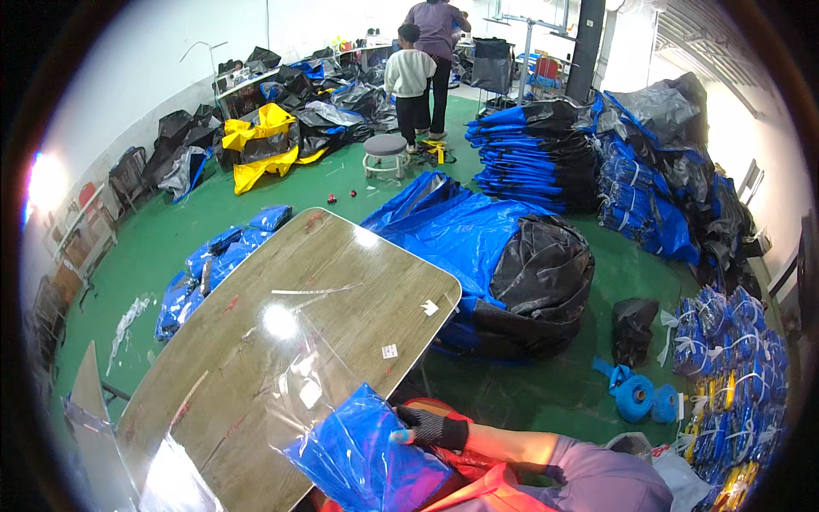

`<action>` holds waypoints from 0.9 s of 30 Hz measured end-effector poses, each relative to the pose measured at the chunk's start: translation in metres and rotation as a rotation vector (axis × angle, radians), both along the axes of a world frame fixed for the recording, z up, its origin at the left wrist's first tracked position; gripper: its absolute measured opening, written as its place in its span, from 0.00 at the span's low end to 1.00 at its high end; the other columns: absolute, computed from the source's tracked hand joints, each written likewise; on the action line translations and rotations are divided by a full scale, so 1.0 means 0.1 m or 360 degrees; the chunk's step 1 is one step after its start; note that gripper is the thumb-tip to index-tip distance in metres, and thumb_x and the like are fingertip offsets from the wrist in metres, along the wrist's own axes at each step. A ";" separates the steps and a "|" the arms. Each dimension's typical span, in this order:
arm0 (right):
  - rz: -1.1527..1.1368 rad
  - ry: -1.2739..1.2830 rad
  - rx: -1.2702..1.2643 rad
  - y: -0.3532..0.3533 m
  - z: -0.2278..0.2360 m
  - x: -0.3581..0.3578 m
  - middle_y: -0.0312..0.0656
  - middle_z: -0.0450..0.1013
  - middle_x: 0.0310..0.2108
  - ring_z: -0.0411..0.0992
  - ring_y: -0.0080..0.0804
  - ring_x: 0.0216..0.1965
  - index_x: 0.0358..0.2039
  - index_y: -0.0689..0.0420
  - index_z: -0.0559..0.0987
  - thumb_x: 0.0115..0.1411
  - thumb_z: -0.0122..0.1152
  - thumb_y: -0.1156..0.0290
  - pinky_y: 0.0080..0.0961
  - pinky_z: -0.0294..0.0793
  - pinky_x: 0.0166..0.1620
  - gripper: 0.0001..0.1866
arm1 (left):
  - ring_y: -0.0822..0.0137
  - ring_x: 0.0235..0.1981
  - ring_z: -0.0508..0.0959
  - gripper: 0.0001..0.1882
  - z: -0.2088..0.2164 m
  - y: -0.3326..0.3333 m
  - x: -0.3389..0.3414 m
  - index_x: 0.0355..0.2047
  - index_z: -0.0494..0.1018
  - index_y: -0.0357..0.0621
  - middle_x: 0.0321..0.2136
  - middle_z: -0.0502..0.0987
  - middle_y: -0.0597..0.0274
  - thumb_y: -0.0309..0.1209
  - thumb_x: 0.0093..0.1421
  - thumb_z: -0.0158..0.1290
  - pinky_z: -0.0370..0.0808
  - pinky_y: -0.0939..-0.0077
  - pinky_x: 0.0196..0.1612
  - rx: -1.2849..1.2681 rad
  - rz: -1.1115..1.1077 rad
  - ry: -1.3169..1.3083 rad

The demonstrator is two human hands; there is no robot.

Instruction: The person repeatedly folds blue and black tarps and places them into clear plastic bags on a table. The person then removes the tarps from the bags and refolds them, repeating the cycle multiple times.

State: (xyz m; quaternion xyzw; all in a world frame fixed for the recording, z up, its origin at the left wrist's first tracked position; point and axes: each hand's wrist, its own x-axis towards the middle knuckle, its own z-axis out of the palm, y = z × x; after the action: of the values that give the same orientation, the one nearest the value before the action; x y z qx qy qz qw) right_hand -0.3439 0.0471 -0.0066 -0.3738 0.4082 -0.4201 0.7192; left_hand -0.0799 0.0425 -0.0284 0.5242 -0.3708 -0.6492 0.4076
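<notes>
Blue folded bundle: a glossy blue folded bundle (pixel 363 456) lies at the near edge of the wooden table (pixel 281 324), at about 6 o'clock in the view, partly overhanging the table's near rim.
Clear bag: a transparent plastic bag (pixel 303 384) spreads from the bundle toward 11 o'clock across the tabletop; the bundle's far end sits inside or under its mouth, which of the two cannot be told.
Right hand: the right hand (pixel 431 427), in a dark fingerless glove, comes in from 4 o'clock and rests on the bundle's right upper edge, fingers curled and pressed onto the blue material; a full grip cannot be confirmed.
Left hand: not visible.
Bundle versus fingers: the bundle extends from the fingertips toward 8 o'clock; the fingers touch only its 2 o'clock corner.
Table edges: the rounded right corner lies at 1 o'clock from the hand, the near rim runs toward 7 o'clock; bare board stretches to 11 o'clock.
Open room: green floor (pixel 546 384) shows at 2 o'clock from the hand.
Big heap: a blue and black sheet heap (pixel 503 264) sits just beyond the table's right corner.
Stacks: folded blue stacks (pixel 533 154) stand at 1 o'clock, well apart.
People: two people (pixel 422 68) stand at 12 o'clock, far off.
</notes>
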 end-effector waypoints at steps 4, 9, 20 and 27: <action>0.0503 0.0022 -0.0453 -0.02 0.10 0.05 0.45 0.63 0.59 0.62 0.28 0.58 0.61 0.61 0.62 0.55 0.68 0.54 0.32 0.60 0.62 0.40 | 0.58 0.55 0.69 0.40 0.02 0.15 0.05 0.63 0.55 0.40 0.57 0.67 0.54 0.39 0.55 0.61 0.68 0.59 0.57 0.0025 0.0046 0.0038; 0.0227 -0.0083 -0.0050 -0.09 0.30 -0.02 0.43 0.66 0.58 0.64 0.30 0.56 0.61 0.60 0.63 0.52 0.71 0.56 0.34 0.62 0.61 0.41 | 0.57 0.56 0.69 0.42 0.08 0.41 0.33 0.64 0.55 0.40 0.58 0.66 0.54 0.40 0.55 0.62 0.68 0.58 0.57 0.0120 -0.0019 0.0141; 0.0174 0.0067 -0.0045 -0.08 0.26 0.12 0.37 0.72 0.48 0.68 0.23 0.48 0.57 0.59 0.68 0.58 0.64 0.56 0.26 0.69 0.52 0.31 | 0.61 0.53 0.71 0.36 0.48 0.45 0.30 0.60 0.62 0.40 0.54 0.71 0.56 0.44 0.56 0.60 0.68 0.65 0.57 0.0109 -0.0089 0.0004; 0.0398 0.0296 0.0097 -0.06 0.19 0.08 0.41 0.64 0.59 0.62 0.30 0.59 0.62 0.60 0.62 0.61 0.58 0.51 0.29 0.59 0.62 0.36 | 0.69 0.46 0.73 0.34 0.40 0.51 0.22 0.57 0.65 0.40 0.45 0.75 0.61 0.42 0.55 0.62 0.71 0.69 0.51 0.0154 0.0252 0.0040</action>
State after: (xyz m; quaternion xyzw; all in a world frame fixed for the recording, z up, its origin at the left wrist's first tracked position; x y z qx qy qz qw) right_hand -0.3361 0.0413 0.0123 -0.4370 0.4358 -0.2782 0.7360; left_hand -0.0582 0.0936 0.0112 0.5629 -0.2913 -0.6387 0.4363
